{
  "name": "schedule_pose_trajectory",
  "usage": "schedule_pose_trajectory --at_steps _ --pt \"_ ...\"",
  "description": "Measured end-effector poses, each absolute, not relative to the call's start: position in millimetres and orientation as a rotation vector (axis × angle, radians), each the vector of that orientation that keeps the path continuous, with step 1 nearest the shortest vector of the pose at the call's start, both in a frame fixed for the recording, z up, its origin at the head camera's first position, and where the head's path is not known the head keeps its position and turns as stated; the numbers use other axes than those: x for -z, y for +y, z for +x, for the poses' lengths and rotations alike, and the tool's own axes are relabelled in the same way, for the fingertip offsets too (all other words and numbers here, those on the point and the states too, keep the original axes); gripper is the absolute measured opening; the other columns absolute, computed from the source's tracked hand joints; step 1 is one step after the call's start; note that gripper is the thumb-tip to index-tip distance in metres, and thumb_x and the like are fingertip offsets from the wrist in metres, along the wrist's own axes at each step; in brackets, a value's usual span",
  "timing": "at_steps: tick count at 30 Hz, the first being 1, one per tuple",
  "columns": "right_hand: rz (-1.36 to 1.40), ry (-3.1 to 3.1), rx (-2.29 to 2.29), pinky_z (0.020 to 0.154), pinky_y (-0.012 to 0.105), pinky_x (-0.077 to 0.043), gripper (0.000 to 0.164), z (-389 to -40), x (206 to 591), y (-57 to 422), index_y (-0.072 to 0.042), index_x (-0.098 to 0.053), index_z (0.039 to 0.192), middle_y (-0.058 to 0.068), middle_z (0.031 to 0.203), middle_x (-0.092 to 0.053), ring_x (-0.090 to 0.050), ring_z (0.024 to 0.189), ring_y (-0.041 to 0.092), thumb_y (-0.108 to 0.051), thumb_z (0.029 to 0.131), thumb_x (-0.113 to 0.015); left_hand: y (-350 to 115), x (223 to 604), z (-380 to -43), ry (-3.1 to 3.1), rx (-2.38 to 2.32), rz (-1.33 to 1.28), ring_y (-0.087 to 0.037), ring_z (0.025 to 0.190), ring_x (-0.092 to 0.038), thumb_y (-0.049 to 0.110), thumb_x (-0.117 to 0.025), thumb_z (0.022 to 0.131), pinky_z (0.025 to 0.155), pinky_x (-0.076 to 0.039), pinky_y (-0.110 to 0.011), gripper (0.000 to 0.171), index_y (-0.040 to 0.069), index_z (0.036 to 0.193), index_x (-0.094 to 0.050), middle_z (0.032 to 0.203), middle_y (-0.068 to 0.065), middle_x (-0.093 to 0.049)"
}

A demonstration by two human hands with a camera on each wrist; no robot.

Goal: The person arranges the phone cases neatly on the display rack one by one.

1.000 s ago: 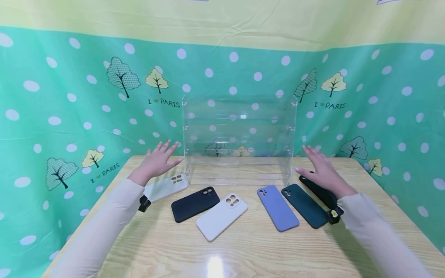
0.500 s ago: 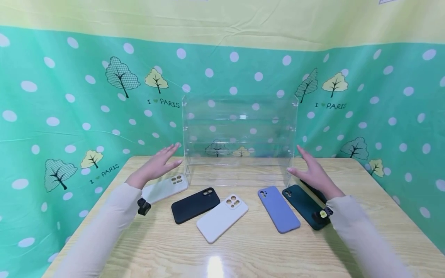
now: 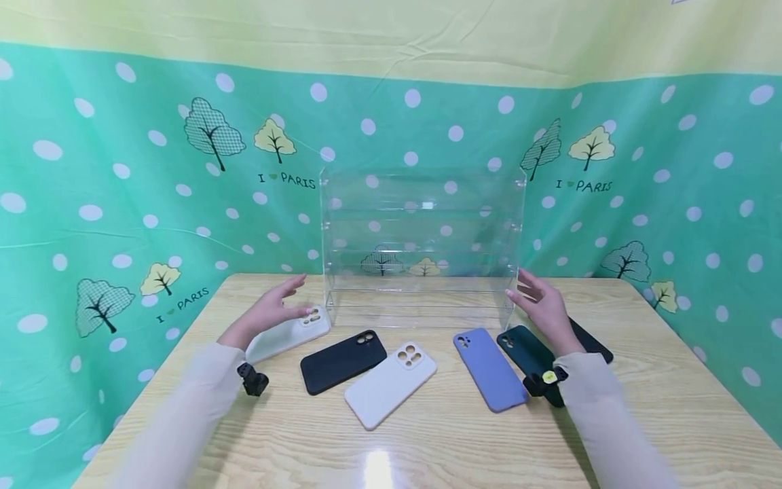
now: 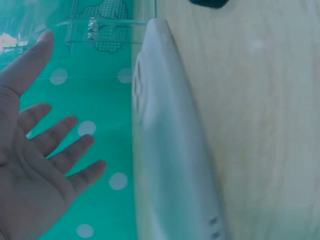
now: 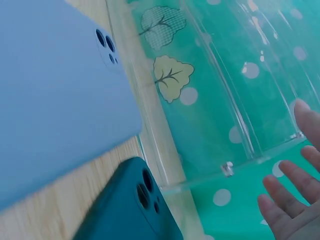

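Note:
My left hand [image 3: 269, 314] hovers over a white phone case [image 3: 277, 341], fingers loosely spread and nothing held. In the left wrist view that case [image 4: 172, 130] lies beside the open palm. At the right side wall of a clear acrylic display rack [image 3: 421, 291] is my right hand [image 3: 546, 314], its relaxed fingers holding nothing. Beneath it lie a dark green phone case [image 3: 524, 345] and a black phone case [image 3: 591, 341], both partly hidden by the hand and wrist. The right wrist view shows the green case [image 5: 130, 205] near the rack's corner.
Between the arms lie a black phone case [image 3: 342, 363], an off-white one [image 3: 387, 390] and a lavender-blue one [image 3: 491, 373], in front of the rack. The wooden table [image 3: 452, 448] ends at a green dotted curtain [image 3: 415, 122] behind and on both sides.
My right hand has moved left and inward to the rack's side, uncovering part of the right black case. My left hand has lowered slightly and its fingers have drawn closer together. The cases lie still.

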State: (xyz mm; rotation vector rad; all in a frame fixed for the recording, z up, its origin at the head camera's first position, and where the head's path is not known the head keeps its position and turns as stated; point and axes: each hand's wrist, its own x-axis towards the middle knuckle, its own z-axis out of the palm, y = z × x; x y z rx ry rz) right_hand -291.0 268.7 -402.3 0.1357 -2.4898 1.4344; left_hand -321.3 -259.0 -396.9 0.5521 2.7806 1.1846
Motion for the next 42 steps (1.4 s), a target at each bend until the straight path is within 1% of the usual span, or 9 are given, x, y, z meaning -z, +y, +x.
schedule_pose_trajectory --at_steps 5,9,12,19,25,28,31,34,42 --pt "0.016 -2.425 -1.494 0.099 0.047 -0.045 0.059 -292 405 263 -0.012 -0.044 0.141 0.017 0.137 -0.05 -0.05 0.122 0.034 -0.037 0.09 -0.062 -261 409 -324 2.687 -1.354 0.509 -0.046 0.132 -0.031 0.017 -0.067 0.088 0.107 -0.028 -0.061 0.072 0.001 0.146 -0.027 0.145 -0.027 -0.035" --pt "-0.053 -2.377 -1.504 0.09 0.023 -0.05 0.052 -294 406 261 -0.01 -0.05 0.136 0.015 0.131 -0.057 -0.057 0.113 0.022 -0.033 0.091 -0.063 -262 417 -328 2.613 -1.435 0.452 -0.045 0.132 -0.032 0.015 -0.066 0.088 0.108 -0.03 -0.057 0.065 -0.001 0.142 -0.034 0.143 -0.024 -0.039" --pt "-0.111 -2.349 -1.528 0.084 0.013 -0.048 0.049 -295 409 259 -0.01 -0.054 0.132 0.014 0.127 -0.059 -0.058 0.105 0.012 -0.033 0.09 -0.064 -264 423 -330 2.581 -1.441 0.435 -0.044 0.132 -0.033 0.014 -0.066 0.088 0.108 -0.032 -0.054 0.063 -0.003 0.141 -0.036 0.143 -0.023 -0.04" --pt "-0.22 -2.301 -1.592 0.098 0.037 -0.047 0.05 -296 418 256 -0.01 -0.059 0.127 0.013 0.124 -0.062 -0.056 0.114 0.02 -0.04 0.087 -0.065 -268 434 -329 2.508 -1.458 0.447 -0.041 0.133 -0.034 0.014 -0.068 0.086 0.109 -0.03 -0.05 0.066 -0.005 0.14 -0.036 0.144 -0.024 -0.038" --pt "-0.198 -2.317 -1.568 0.097 0.036 -0.047 0.05 -294 420 258 -0.01 -0.06 0.126 0.011 0.125 -0.061 -0.055 0.116 0.022 -0.042 0.087 -0.064 -270 440 -331 2.523 -1.4 0.472 -0.037 0.134 -0.034 0.018 -0.07 0.085 0.112 -0.025 -0.048 0.066 -0.006 0.138 -0.039 0.144 -0.022 -0.039" --pt "-0.196 -2.326 -1.58 0.1 0.039 -0.046 0.052 -293 419 259 -0.011 -0.06 0.126 0.011 0.126 -0.06 -0.055 0.117 0.023 -0.044 0.087 -0.064 -269 441 -332 2.53 -1.395 0.455 -0.036 0.133 -0.035 0.017 -0.072 0.083 0.111 -0.029 -0.047 0.066 -0.003 0.138 -0.041 0.143 -0.02 -0.041" --pt "-0.195 -2.337 -1.587 0.101 0.041 -0.044 0.053 -291 418 260 -0.01 -0.059 0.126 0.011 0.127 -0.059 -0.054 0.119 0.024 -0.045 0.087 -0.064 -267 441 -330 2.548 -1.359 0.403 -0.035 0.129 -0.04 0.018 -0.074 0.08 0.099 -0.041 -0.037 0.067 0.002 0.139 -0.043 0.144 -0.019 -0.041" --pt "-0.2 -2.343 -1.588 0.1 0.038 -0.045 0.053 -290 419 260 -0.009 -0.06 0.125 0.011 0.127 -0.059 -0.055 0.118 0.023 -0.045 0.086 -0.064 -265 442 -328 2.586 -1.306 0.363 -0.032 0.127 -0.041 0.02 -0.075 0.079 0.088 -0.041 -0.026 0.068 0.007 0.139 -0.044 0.145 -0.017 -0.041" --pt "-0.207 -2.35 -1.578 0.098 0.035 -0.046 0.049 -294 419 261 -0.011 -0.061 0.123 0.008 0.126 -0.059 -0.056 0.116 0.021 -0.043 0.087 -0.064 -264 443 -329 2.63 -1.257 0.42 -0.035 0.132 -0.035 0.014 -0.074 0.079 0.11 -0.028 -0.047 0.071 0.003 0.141 -0.039 0.147 -0.016 -0.038"
